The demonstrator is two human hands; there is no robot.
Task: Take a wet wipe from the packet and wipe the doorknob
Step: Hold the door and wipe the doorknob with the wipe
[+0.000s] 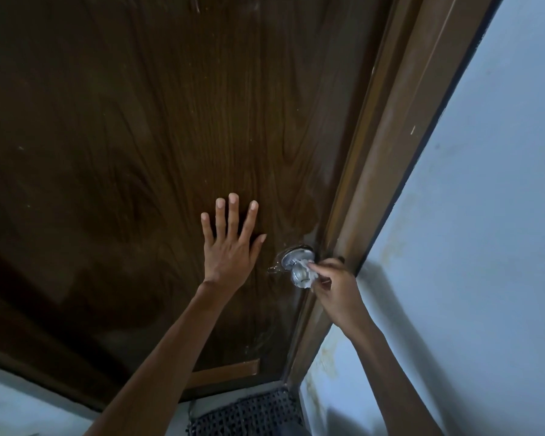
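Note:
A round silver doorknob (297,273) sticks out of a dark brown wooden door (158,136) near its right edge. My right hand (337,286) is closed on a crumpled white wet wipe (306,269) and presses it against the knob's right side. My left hand (230,243) lies flat on the door just left of the knob, fingers spread, holding nothing. The wipe packet is not in view.
A lighter brown door frame (400,146) runs along the door's right edge, with a pale blue wall (485,247) beyond it. A dark woven mat (252,413) lies on the floor below the door.

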